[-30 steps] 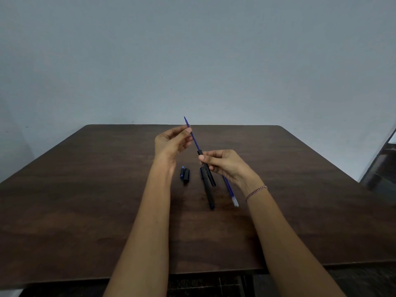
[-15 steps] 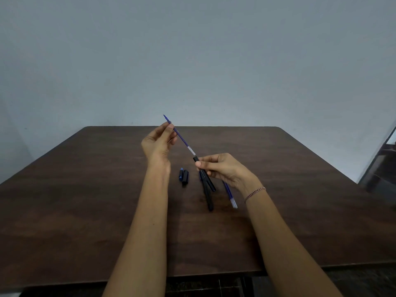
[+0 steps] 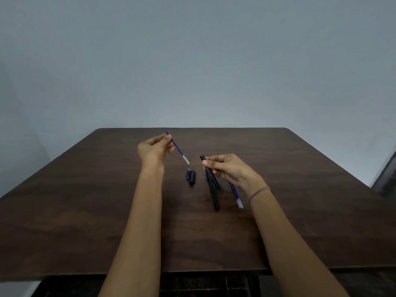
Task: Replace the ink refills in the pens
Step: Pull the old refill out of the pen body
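My left hand [image 3: 155,150] pinches a thin blue ink refill [image 3: 178,147] above the table, its whitish end pointing down toward the right. My right hand [image 3: 228,168] grips a black pen barrel [image 3: 211,173] tilted with its open end up, clear of the refill. A second black pen [image 3: 215,197] lies on the table under that barrel. Blue refills [image 3: 236,196] lie to the right of it, partly hidden by my right hand. Two small caps [image 3: 191,176], one blue and one black, lie between my hands.
The dark wooden table [image 3: 85,211] stretches out on all sides of the pens. A plain grey wall rises behind its far edge. A dark object [image 3: 385,179] stands past the right edge.
My left hand has drawn the blue refill fully out of the black barrel and moved it up and to the left. The right hand still holds the barrel.
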A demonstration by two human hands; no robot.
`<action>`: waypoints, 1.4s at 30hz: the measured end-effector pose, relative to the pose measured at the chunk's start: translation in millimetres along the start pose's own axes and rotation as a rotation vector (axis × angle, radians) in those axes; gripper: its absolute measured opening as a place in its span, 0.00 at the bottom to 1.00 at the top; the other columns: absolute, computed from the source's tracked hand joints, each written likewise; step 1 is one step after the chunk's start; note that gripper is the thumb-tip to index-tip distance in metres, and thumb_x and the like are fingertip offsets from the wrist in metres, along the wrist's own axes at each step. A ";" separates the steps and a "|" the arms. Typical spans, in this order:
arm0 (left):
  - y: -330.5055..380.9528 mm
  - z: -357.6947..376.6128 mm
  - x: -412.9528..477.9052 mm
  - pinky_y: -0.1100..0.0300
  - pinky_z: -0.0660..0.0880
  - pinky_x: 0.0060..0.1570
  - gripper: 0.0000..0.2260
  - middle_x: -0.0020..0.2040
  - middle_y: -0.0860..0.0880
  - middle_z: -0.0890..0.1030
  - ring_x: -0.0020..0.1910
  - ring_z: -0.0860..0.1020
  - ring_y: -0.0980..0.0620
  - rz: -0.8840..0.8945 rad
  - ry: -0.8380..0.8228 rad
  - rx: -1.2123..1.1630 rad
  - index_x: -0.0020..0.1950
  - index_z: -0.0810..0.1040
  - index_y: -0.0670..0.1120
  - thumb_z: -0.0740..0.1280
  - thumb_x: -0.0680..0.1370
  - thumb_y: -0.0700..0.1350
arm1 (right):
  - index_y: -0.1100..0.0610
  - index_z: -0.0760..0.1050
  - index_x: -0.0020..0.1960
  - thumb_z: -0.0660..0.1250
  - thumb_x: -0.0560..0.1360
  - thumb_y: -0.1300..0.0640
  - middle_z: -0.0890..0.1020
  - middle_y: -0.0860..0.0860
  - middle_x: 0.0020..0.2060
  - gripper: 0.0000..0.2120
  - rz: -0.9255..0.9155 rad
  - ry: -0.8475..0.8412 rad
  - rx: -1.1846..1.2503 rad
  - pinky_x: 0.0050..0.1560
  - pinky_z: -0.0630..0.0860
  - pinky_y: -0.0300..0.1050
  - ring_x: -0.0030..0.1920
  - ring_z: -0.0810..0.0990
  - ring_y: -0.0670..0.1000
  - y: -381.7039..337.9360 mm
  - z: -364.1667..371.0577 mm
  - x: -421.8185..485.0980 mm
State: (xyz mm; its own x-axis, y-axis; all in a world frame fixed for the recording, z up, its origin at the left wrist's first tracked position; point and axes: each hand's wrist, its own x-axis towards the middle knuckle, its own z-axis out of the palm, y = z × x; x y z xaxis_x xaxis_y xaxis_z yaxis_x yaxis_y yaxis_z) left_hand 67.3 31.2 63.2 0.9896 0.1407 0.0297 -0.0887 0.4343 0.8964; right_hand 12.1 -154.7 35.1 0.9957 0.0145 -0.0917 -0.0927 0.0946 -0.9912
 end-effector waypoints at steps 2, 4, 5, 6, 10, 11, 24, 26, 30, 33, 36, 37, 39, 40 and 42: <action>3.9 -10.0 4.0 0.65 0.79 0.30 0.03 0.37 0.43 0.80 0.29 0.81 0.55 -0.043 -0.007 0.123 0.43 0.78 0.38 0.71 0.72 0.33 | 0.60 0.81 0.48 0.76 0.63 0.58 0.84 0.50 0.36 0.14 -0.003 0.005 0.002 0.36 0.77 0.32 0.39 0.80 0.45 1.1 -0.2 0.6; 7.5 -20.3 7.3 0.65 0.79 0.29 0.03 0.37 0.43 0.80 0.30 0.81 0.54 -0.073 -0.011 0.256 0.44 0.79 0.36 0.71 0.72 0.32 | 0.59 0.81 0.47 0.76 0.64 0.59 0.84 0.50 0.36 0.13 -0.004 0.012 0.007 0.36 0.77 0.32 0.40 0.79 0.46 1.6 -0.1 1.1; 9.0 -25.6 8.3 0.64 0.79 0.29 0.03 0.36 0.42 0.80 0.31 0.80 0.53 -0.082 -0.015 0.315 0.44 0.79 0.35 0.71 0.72 0.32 | 0.59 0.81 0.47 0.76 0.65 0.59 0.84 0.50 0.36 0.12 -0.004 0.014 0.005 0.36 0.77 0.32 0.39 0.79 0.46 1.4 0.2 1.2; 10.4 -30.6 8.8 0.63 0.80 0.30 0.03 0.36 0.42 0.80 0.30 0.80 0.53 -0.090 -0.022 0.369 0.44 0.79 0.34 0.71 0.72 0.32 | 0.59 0.81 0.47 0.76 0.64 0.58 0.84 0.50 0.35 0.13 -0.004 0.014 0.005 0.36 0.77 0.32 0.39 0.79 0.45 1.1 0.4 1.2; 17.5 -48.3 7.3 0.61 0.78 0.28 0.02 0.34 0.42 0.79 0.31 0.78 0.50 -0.156 -0.040 0.627 0.43 0.79 0.34 0.71 0.72 0.31 | 0.60 0.81 0.48 0.76 0.60 0.56 0.84 0.50 0.35 0.18 -0.012 0.013 0.020 0.36 0.77 0.31 0.35 0.79 0.43 0.1 0.4 0.5; 20.2 -52.3 6.7 0.63 0.77 0.25 0.02 0.34 0.42 0.78 0.31 0.77 0.51 -0.173 -0.047 0.691 0.42 0.79 0.34 0.71 0.72 0.31 | 0.60 0.81 0.48 0.76 0.60 0.56 0.84 0.50 0.35 0.18 -0.012 0.015 0.025 0.36 0.77 0.31 0.34 0.79 0.43 0.2 0.4 0.5; 21.1 -77.7 9.2 0.59 0.80 0.39 0.08 0.39 0.40 0.83 0.30 0.80 0.49 -0.256 -0.024 1.125 0.44 0.83 0.35 0.77 0.67 0.35 | 0.60 0.81 0.46 0.76 0.59 0.56 0.85 0.50 0.34 0.17 -0.038 0.068 0.068 0.35 0.77 0.31 0.32 0.79 0.42 0.6 1.9 1.1; 20.1 -77.6 9.5 0.58 0.81 0.43 0.10 0.42 0.39 0.83 0.33 0.81 0.49 -0.256 -0.030 1.155 0.46 0.83 0.35 0.77 0.67 0.35 | 0.59 0.81 0.45 0.77 0.58 0.56 0.85 0.50 0.33 0.17 -0.049 0.073 0.083 0.34 0.76 0.31 0.31 0.79 0.42 0.5 1.6 1.4; 20.3 -77.0 9.2 0.56 0.80 0.48 0.12 0.45 0.41 0.84 0.40 0.83 0.49 -0.240 -0.021 1.214 0.48 0.82 0.36 0.77 0.67 0.38 | 0.60 0.81 0.45 0.77 0.58 0.56 0.85 0.50 0.33 0.17 -0.066 0.088 0.098 0.33 0.76 0.30 0.31 0.80 0.42 0.3 1.6 2.9; 19.8 -76.3 9.0 0.57 0.81 0.46 0.11 0.42 0.41 0.84 0.36 0.83 0.50 -0.235 -0.011 1.224 0.47 0.82 0.36 0.77 0.67 0.39 | 0.60 0.81 0.45 0.77 0.58 0.57 0.85 0.51 0.33 0.17 -0.076 0.106 0.116 0.33 0.76 0.30 0.31 0.80 0.42 0.0 1.5 3.5; 18.2 -78.3 8.6 0.55 0.81 0.47 0.10 0.37 0.41 0.84 0.35 0.83 0.49 -0.218 -0.019 1.220 0.44 0.83 0.35 0.78 0.66 0.38 | 0.60 0.81 0.45 0.76 0.58 0.57 0.85 0.51 0.33 0.16 -0.087 0.115 0.139 0.33 0.76 0.30 0.31 0.80 0.42 0.0 1.8 3.1; 17.8 -78.8 8.5 0.54 0.81 0.48 0.10 0.37 0.41 0.84 0.36 0.83 0.48 -0.216 -0.023 1.215 0.43 0.83 0.35 0.78 0.66 0.37 | 0.60 0.81 0.44 0.76 0.58 0.57 0.85 0.51 0.33 0.16 -0.089 0.115 0.142 0.33 0.76 0.30 0.31 0.80 0.42 -0.1 1.9 2.7; 17.8 -79.2 7.9 0.53 0.81 0.49 0.10 0.38 0.40 0.84 0.38 0.84 0.47 -0.219 -0.026 1.206 0.43 0.83 0.34 0.78 0.66 0.37 | 0.60 0.81 0.44 0.76 0.58 0.57 0.85 0.51 0.33 0.15 -0.087 0.115 0.141 0.33 0.76 0.30 0.31 0.80 0.42 -0.4 2.3 2.2; 18.0 -79.1 7.3 0.52 0.81 0.49 0.10 0.38 0.40 0.84 0.39 0.84 0.46 -0.221 -0.026 1.203 0.43 0.83 0.34 0.78 0.66 0.37 | 0.60 0.81 0.44 0.76 0.58 0.57 0.85 0.51 0.33 0.15 -0.085 0.115 0.138 0.33 0.76 0.30 0.31 0.80 0.42 -0.6 2.4 2.0; 18.5 -77.9 6.3 0.52 0.81 0.49 0.10 0.38 0.40 0.84 0.38 0.84 0.47 -0.222 -0.028 1.204 0.43 0.83 0.34 0.78 0.66 0.37 | 0.60 0.81 0.44 0.76 0.59 0.58 0.85 0.51 0.33 0.15 -0.082 0.113 0.138 0.33 0.76 0.30 0.31 0.80 0.42 -0.9 2.2 1.4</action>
State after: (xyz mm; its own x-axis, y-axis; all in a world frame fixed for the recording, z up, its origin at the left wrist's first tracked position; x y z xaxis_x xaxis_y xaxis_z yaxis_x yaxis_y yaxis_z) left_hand 63.1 109.4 45.5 0.9733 0.1430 -0.1795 0.2290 -0.6559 0.7192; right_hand 13.6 -152.6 36.1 0.9935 -0.1101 -0.0286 -0.0028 0.2269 -0.9739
